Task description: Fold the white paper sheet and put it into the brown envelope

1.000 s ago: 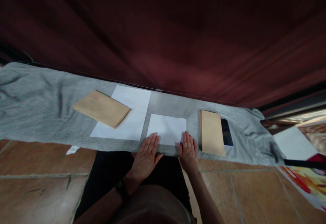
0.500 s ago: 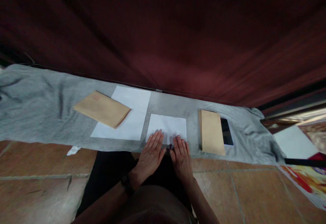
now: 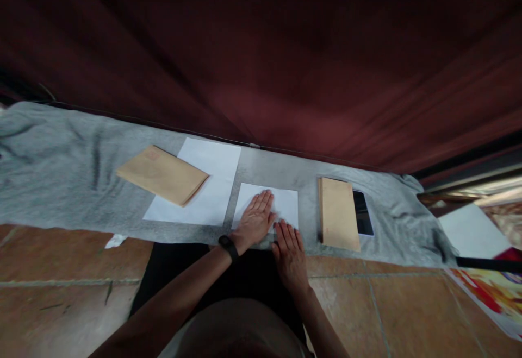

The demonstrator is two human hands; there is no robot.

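A small white sheet of paper (image 3: pixel 285 201), apparently folded, lies in front of me on the grey cloth (image 3: pixel 281 168). Flat across its middle rests my left hand (image 3: pixel 255 218), fingers stretched out together, a black band on the wrist. My right hand (image 3: pixel 289 246) lies on the sheet's near right edge, its fingers also extended. Neither hand grips anything. To the left, a larger white sheet (image 3: pixel 214 195) is partly covered by a stack of brown envelopes (image 3: pixel 163 174). Another stack of brown envelopes (image 3: pixel 339 214) lies to the right.
A dark-screened phone (image 3: pixel 362 214) sits partly under the right envelopes. Behind the cloth-covered surface hangs a dark red curtain (image 3: pixel 261 86). A scrap of white paper (image 3: pixel 116 240) is at the front edge, above the tiled floor (image 3: pixel 61 260). At far right is a colourful printed sheet (image 3: pixel 489 293).
My left hand has slid forward and to the right, onto the middle of the small sheet. My right hand has hardly moved. The papers and envelopes stay in place.
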